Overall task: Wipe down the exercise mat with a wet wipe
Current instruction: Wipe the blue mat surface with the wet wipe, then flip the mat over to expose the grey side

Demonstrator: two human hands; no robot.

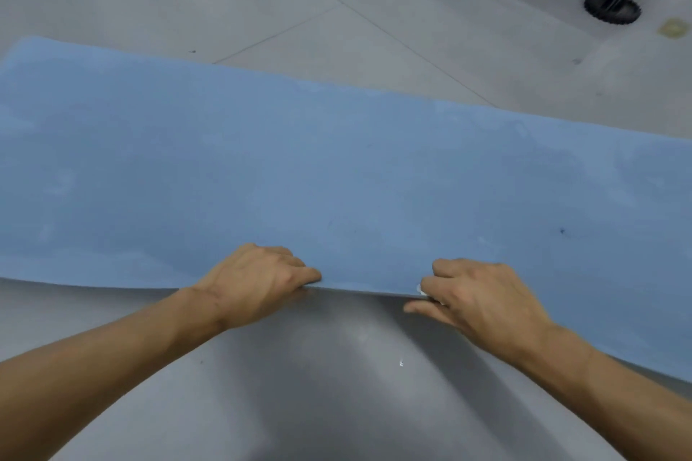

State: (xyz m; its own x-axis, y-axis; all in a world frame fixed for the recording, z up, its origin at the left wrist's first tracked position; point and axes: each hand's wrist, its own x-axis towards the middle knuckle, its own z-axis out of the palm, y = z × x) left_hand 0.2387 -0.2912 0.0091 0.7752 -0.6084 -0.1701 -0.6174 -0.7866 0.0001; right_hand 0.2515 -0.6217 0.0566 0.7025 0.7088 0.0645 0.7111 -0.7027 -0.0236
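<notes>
Fingers of the left hand [258, 281] pinch the blue exercise mat [337, 168] at its near edge. Fingers of the right hand [483, 296], close by, grip the same edge with a white wet wipe [422, 289] tucked beneath. Beyond the fingers, the mat spreads over the grey floor [337, 385].

**Mat and wipe at the near edge**

The mat [337, 168] is thin and light blue, spread on the grey floor [337, 378] and running left to right before you. It bears faint pale smudges and one dark speck toward the right. Its near long edge is slightly raised where your left hand [254, 281] and right hand [483, 299] pinch it. Of the wipe [420, 288] only a white scrap shows, at your right fingers.
</notes>
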